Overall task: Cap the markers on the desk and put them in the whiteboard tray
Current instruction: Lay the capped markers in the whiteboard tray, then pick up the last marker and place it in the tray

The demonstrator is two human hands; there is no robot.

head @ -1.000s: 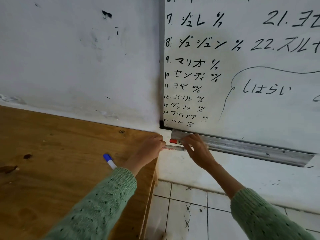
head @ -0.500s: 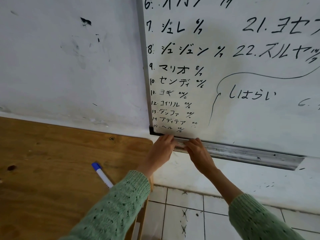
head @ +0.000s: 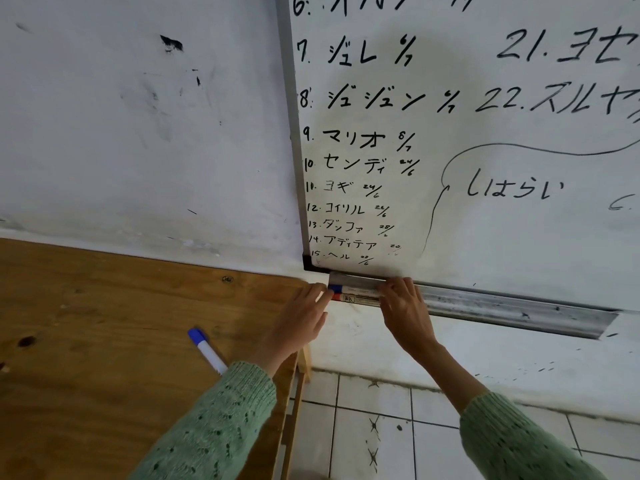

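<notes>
Head view: two markers lie side by side at the left end of the whiteboard tray [head: 502, 306], caps pointing left. The blue-capped marker in tray [head: 349, 289] sits at the back, nearer the board; the red-capped marker [head: 356, 299] sits at the front edge of the tray, touching the blue one along its length.

Left hand [head: 301, 323] is at the tray's left end, just off the desk's back right corner. Fingers curled, tips against the cap ends of the two markers; can't tell if it's pinching or only pressing. Right hand [head: 405, 313] covers the markers' right ends from the front, fingers bent over the barrels & the tray lip; looks like a loose hold on both, but how firm can't be made out.

Rest of tray, to the right of the right hand, is bare metal w/ dark scuffs.

A third marker, the blue-capped marker on desk [head: 207, 350], lies on the wooden desk [head: 86, 341] toward its right edge, well apart from the tray, cap on, cap end pointing to the desk's back left. Its lower end goes under the left sleeve [head: 221, 420].

Whiteboard [head: 485, 168] above the tray carries black handwritten numbered lines. Both sleeves are green knit. White tiled floor shows below the tray, right of the desk.
</notes>
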